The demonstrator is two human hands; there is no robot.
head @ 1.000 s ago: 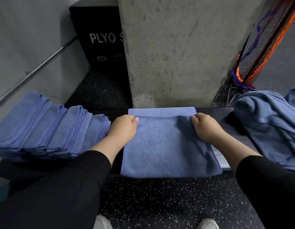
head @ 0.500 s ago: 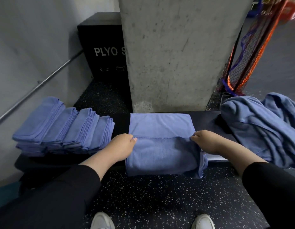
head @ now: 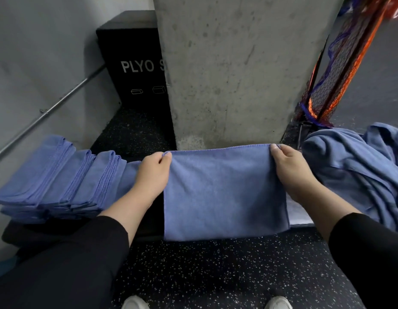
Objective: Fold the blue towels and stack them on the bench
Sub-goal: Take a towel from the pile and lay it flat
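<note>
Blue towel (head: 222, 192), part-folded, hanging over tabletop (head: 149, 210) front edge, top corners pinched in left hand (head: 152, 172) and right hand (head: 289, 170) grip; folding step; next likely another fold, then onto folded stack (head: 57, 175)

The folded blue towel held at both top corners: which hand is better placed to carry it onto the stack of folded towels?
Probably the left hand. It pinches the folded blue towel at the corner right beside the stack of folded blue towels; the right hand is nearer the unfolded blue pile.
</note>
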